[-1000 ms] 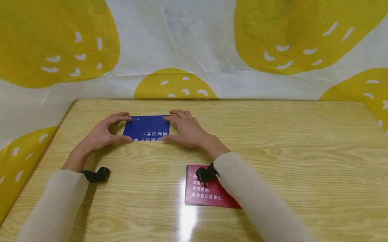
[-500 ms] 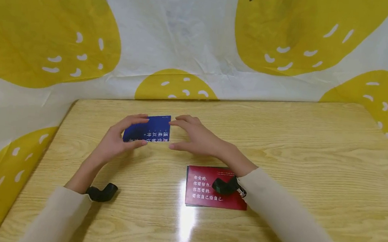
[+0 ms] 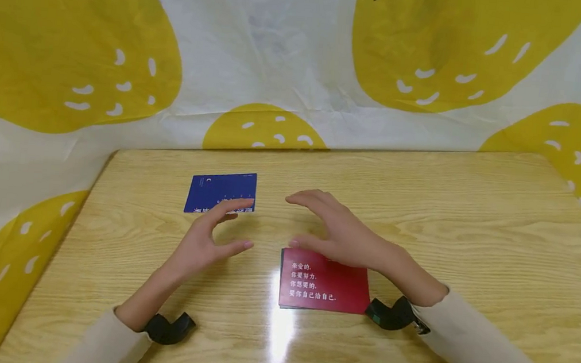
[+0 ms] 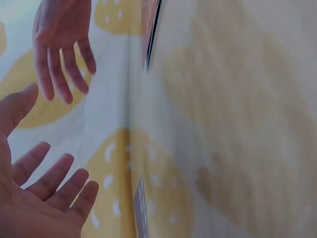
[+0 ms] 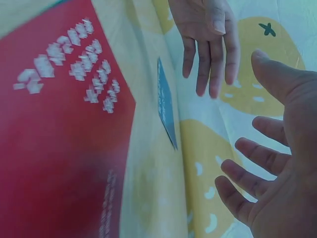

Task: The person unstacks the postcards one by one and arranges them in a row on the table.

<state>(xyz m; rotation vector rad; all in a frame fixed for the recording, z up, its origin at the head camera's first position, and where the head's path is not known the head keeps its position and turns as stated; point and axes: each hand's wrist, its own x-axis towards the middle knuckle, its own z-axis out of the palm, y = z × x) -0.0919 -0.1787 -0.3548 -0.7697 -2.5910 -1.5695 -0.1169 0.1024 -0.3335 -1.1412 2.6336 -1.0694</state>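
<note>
A blue card point(image 3: 222, 188) with white lettering lies at the back left of the table. Nearer the middle lies a red card point(image 3: 325, 282) with white lettering, and a dark edge of something beneath it peeks out at its left. My left hand point(image 3: 207, 243) is in the air in front of the blue card, fingers spread and holding nothing; its fingers overlap the card's lower edge in the head view. My right hand point(image 3: 345, 232) hovers over the far edge of the red card, fingers relaxed and apart from the thumb. Both palms face each other in the wrist views.
The wooden table point(image 3: 473, 232) has a glossy top that reflects a bright light near the front. Behind it hangs a white cloth point(image 3: 281, 48) with large yellow fruit prints. A black wrist device point(image 3: 170, 328) sits on the left wrist and a similar one point(image 3: 392, 314) on the right.
Both hands have let go of the blue card and come back towards the person, the right one also moving rightwards. The blue card stays at the back left; more of the red card shows.
</note>
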